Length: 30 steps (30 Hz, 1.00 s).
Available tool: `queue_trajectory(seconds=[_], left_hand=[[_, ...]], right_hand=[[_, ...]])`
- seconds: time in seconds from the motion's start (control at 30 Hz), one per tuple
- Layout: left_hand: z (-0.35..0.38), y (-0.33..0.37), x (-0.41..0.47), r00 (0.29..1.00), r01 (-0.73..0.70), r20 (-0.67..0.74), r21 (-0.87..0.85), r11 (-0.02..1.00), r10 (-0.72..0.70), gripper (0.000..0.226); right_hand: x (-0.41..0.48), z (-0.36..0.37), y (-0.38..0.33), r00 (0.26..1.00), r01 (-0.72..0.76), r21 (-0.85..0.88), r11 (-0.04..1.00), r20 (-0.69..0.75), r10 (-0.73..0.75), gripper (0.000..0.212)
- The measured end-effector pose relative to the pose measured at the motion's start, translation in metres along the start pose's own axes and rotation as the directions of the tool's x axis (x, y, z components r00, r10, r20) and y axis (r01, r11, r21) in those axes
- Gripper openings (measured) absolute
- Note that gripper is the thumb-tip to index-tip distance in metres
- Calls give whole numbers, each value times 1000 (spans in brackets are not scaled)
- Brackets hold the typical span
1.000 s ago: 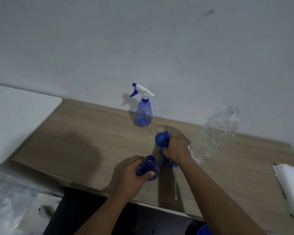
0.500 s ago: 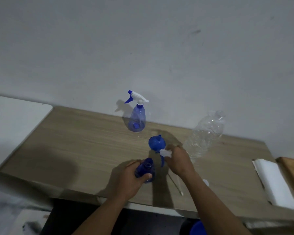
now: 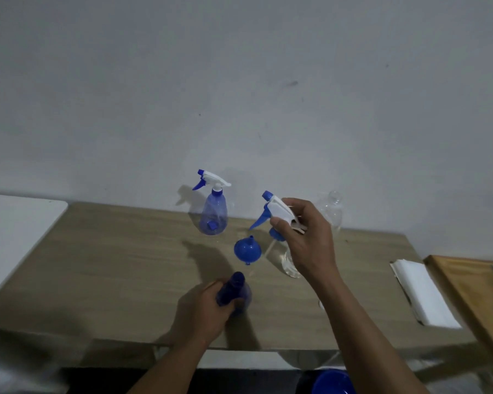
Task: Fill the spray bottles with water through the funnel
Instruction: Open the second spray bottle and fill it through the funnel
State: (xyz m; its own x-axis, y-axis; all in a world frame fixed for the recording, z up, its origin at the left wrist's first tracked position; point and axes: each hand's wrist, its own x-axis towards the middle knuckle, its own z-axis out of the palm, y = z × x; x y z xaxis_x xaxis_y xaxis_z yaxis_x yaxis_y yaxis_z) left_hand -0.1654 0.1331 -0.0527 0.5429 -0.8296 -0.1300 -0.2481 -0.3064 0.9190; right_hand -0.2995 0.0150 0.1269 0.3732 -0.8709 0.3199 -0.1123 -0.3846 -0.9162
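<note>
Right hand point(image 3: 306, 240) grips spray head point(image 3: 279, 212), nozzle pointing up-left, tube down-left; left hand point(image 3: 205, 312) holds upright bottle point(image 3: 236, 282)

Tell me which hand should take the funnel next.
Right, probably. The right hand is nearest the funnel, though it must first put down the spray head it holds; the left hand grips the open bottle.

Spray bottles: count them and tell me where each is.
2. The capped translucent blue plastic spray bottle stands by the wall; the uncapped blue bottle is nearer the front, gripped by the left hand.
</note>
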Motion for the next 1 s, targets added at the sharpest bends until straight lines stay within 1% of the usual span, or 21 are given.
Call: queue_trajectory(seconds=[0.1,0.2,0.27,0.4,0.47,0.53,0.6,0.67,0.77,0.87,0.93,1.0], left_hand=[[1,0,2,1000,24,1,-20,1000,-24,39],[-1,6,1,999,42,28,-3,999,-42,41],[-3,10,0,998,44,54,-29,999,-43,42],[-6,12,-2,996,35,78,-9,999,-35,40],[-6,13,-2,997,13,75,0,1000,-13,40],[-7,13,-3,997,-6,79,3,1000,6,39],[-7,12,-4,996,-1,90,0,1000,1,36],[-5,8,-1,995,10,101,-18,1000,-8,37],[-4,7,-1,995,-2,96,-5,1000,2,38],[-4,7,-3,996,-10,83,-13,1000,11,40],[-3,5,-2,998,-3,68,-13,1000,4,40],[-3,3,-1,998,4,70,-27,1000,-2,39]], right_hand=[[-3,9,1,1000,9,42,999,-22,-8,28],[-10,18,9,1000,7,52,999,-27,-6,28],[-15,25,15,1000,3,36,999,-11,-3,28],[-26,39,32,996,56,-102,993,69,-49,28],[-31,43,42,994,51,-136,989,108,-36,30],[-36,47,54,986,34,-159,987,169,-7,27],[-43,49,70,967,88,-257,962,253,-21,22],[-50,50,82,948,151,-350,924,316,-35,17],[-52,49,91,941,172,-405,898,336,-29,26],[-51,47,93,905,263,-461,848,423,-50,36],[-50,47,90,876,301,-497,814,482,-29,45],[-49,48,88,855,300,-519,800,518,16,56]])
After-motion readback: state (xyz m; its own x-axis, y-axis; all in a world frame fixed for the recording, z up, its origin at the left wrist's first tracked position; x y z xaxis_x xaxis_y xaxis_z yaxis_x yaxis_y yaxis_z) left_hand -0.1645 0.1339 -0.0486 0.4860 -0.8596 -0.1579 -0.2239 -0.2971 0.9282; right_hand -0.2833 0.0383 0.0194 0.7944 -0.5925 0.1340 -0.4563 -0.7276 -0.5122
